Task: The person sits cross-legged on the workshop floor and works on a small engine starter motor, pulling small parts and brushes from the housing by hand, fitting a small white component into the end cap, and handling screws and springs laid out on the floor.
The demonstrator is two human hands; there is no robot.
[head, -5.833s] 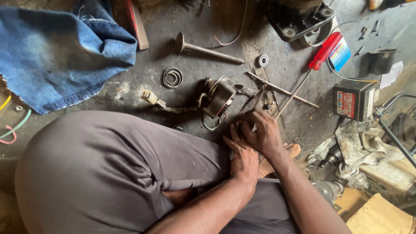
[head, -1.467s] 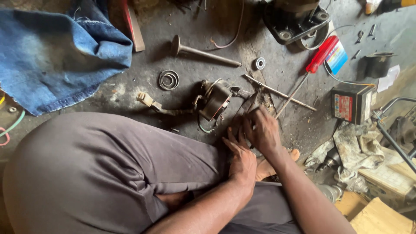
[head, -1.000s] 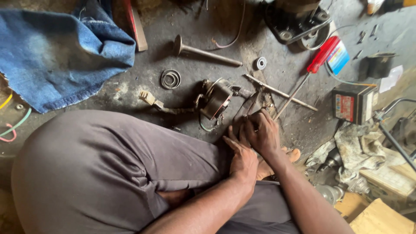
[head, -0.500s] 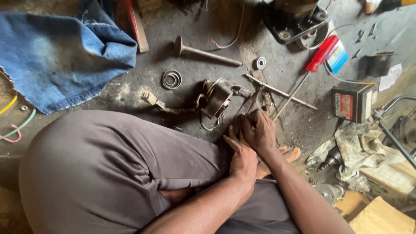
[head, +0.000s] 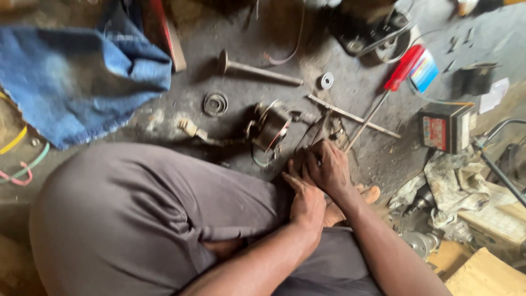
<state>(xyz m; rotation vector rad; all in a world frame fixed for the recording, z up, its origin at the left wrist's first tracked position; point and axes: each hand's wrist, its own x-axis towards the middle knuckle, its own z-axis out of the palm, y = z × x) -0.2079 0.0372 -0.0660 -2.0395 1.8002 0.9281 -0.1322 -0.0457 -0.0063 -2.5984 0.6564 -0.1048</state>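
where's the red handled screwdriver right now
In the head view the red-handled screwdriver lies on the floor upper right, handle beside the blue card, tip pointing down toward the right hand.

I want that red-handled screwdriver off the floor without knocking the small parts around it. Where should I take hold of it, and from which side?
Probably best to take the red-handled screwdriver by its thick red handle, coming from above at the far end. The thin metal shaft runs down toward the right hand and crosses a flat metal bar, so that end looks crowded. The handle lies beside a blue and white card, with its top side free.
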